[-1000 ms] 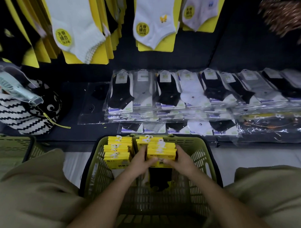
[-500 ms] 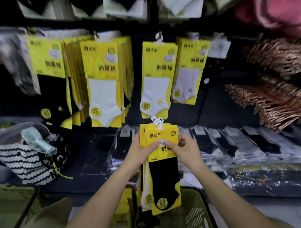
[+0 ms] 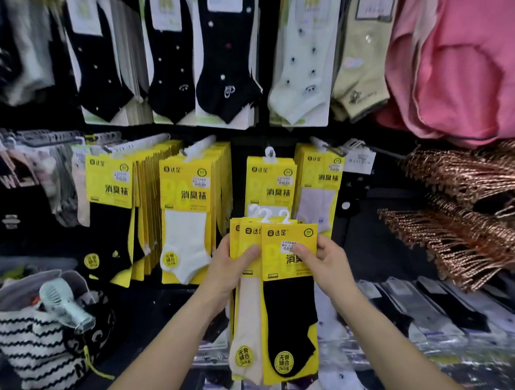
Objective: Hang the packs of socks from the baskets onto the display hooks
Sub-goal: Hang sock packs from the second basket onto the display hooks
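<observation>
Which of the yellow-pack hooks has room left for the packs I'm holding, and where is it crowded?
Most room: the thinly filled hook above your held packs; the lilac-sock packs beside it look few. The dark panel between those and the copper hangers looks bare. Black-sock stack and white-sock stack are crowded.

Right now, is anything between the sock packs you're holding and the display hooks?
Nothing visible. The left hand and right hand hold the fanned sock packs in open air before the display hooks, whose tips poke out free. Two rows of hanging packs look nearly full.
</observation>
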### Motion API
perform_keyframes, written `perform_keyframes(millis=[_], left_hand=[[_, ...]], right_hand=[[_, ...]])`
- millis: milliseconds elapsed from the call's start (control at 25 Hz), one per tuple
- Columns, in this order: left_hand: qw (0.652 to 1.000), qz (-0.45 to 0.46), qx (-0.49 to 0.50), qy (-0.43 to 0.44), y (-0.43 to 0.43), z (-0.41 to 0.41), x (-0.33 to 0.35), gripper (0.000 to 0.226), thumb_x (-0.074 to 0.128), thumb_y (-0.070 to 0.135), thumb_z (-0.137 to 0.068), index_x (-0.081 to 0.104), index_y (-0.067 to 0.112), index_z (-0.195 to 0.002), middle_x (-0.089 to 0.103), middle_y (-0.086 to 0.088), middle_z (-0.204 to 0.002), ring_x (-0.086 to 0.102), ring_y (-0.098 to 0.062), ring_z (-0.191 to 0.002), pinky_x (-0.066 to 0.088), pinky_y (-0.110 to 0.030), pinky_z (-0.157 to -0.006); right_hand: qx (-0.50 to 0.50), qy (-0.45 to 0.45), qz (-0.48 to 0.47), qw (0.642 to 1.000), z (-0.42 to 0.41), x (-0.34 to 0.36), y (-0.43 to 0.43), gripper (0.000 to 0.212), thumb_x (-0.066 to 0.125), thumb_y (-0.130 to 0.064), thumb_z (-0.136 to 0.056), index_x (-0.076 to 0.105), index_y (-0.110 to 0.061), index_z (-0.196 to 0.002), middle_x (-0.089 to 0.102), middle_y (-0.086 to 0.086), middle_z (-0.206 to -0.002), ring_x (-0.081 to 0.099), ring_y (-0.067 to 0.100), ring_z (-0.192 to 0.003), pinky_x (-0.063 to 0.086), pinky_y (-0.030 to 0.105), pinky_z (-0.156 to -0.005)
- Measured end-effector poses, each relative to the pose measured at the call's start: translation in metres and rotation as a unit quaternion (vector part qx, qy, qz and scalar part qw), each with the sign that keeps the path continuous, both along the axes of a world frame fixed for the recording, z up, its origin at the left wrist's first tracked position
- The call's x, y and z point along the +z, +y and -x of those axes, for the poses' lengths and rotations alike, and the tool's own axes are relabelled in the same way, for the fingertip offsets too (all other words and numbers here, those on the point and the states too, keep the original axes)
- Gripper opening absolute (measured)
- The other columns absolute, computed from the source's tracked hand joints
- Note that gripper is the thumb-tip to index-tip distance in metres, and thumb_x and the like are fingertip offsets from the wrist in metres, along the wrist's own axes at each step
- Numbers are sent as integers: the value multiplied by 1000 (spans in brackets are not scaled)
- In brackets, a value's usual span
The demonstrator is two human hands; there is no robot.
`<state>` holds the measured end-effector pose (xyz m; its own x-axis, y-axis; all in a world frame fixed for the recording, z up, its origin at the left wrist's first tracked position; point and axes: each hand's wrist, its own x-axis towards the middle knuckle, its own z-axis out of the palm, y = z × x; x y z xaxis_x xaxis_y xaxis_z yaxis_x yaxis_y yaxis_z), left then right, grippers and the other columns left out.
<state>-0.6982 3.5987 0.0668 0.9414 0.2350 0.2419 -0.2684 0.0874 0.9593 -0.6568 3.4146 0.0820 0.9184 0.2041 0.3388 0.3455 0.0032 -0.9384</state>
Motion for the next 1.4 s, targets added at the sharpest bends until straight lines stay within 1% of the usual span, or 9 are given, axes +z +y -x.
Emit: perform_keyframes(millis=[160, 320, 480, 600, 840, 1080, 1160, 1280, 1400], left_hand=[[995, -52, 68, -45, 14, -11, 38, 25, 70, 29, -78, 57, 33, -99, 67, 15, -98, 66, 5, -84, 51, -13, -65], [986, -68, 129, -84, 41, -11, 74, 30, 67, 31, -82, 53, 33, -109, 63, 17, -106, 62, 3, -92, 49, -18, -74], [983, -58, 142, -104, 62, 0, 83, 25, 68, 31, -80, 55, 34, -102, 69, 17, -98, 66, 5, -86, 50, -9, -61], [983, -67, 141, -93, 66, 6, 81, 23, 68, 33, -79, 56, 36, -99, 70, 21, -94, 66, 4, -87, 51, -12, -62], [987, -53, 125, -91, 60, 0, 81, 40, 68, 44, -69, 56, 34, -105, 69, 16, -103, 65, -1, -96, 50, -20, -77], [985, -85, 120, -91, 43, -18, 89, 21, 67, 30, -83, 54, 36, -98, 63, 16, -106, 59, 5, -95, 46, -18, -75], [986, -83, 114, -94, 39, -21, 90, 19, 67, 28, -83, 55, 37, -95, 63, 15, -104, 62, 3, -91, 49, -14, -70], [986, -81, 107, -94, 29, -23, 87, 20, 68, 28, -82, 56, 35, -96, 66, 15, -100, 64, 9, -83, 49, -8, -61], [991, -59, 92, -81, 17, -24, 84, 24, 70, 27, -80, 57, 31, -99, 68, 10, -100, 67, 2, -83, 51, -13, -61]], right_hand=[[-23, -21, 11, 999, -17, 36, 2, 13, 60, -15, -90, 57, -28, -93, 68, -6, -97, 67, 6, -89, 53, 19, -73], [-72, -20, 39, 996, -48, 71, 7, 29, 56, -26, -93, 54, -10, -116, 60, 6, -122, 57, 21, -112, 47, 33, -91], [-94, -52, 67, 992, -62, 86, 28, 21, 57, -28, -92, 55, -10, -104, 61, 5, -106, 58, 25, -103, 47, 38, -88], [-111, -54, 65, 990, -65, 89, 47, 21, 56, -28, -93, 53, -12, -107, 53, -7, -90, 55, 20, -97, 40, 27, -78], [-124, -11, 71, 990, -81, 76, 69, 20, 55, -30, -93, 52, -13, -104, 61, 2, -104, 57, 23, -101, 47, 38, -87], [-158, 24, 119, 980, -88, 82, 66, 37, 59, -40, -89, 50, -13, -111, 57, 1, -98, 56, 22, -94, 42, 31, -72], [-196, 0, 69, 978, -78, 79, 60, 43, 58, -48, -86, 48, -14, -110, 58, -1, -94, 56, 18, -89, 40, 28, -66], [-94, -34, -50, 994, -54, 80, 60, 38, 60, -56, -78, 51, -20, -88, 58, -6, -81, 56, 11, -75, 43, 23, -63], [-56, -40, -1, 998, -40, 80, 62, 29, 77, -37, -72, 53, -23, -82, 67, 0, -85, 65, 14, -78, 56, 35, -72]])
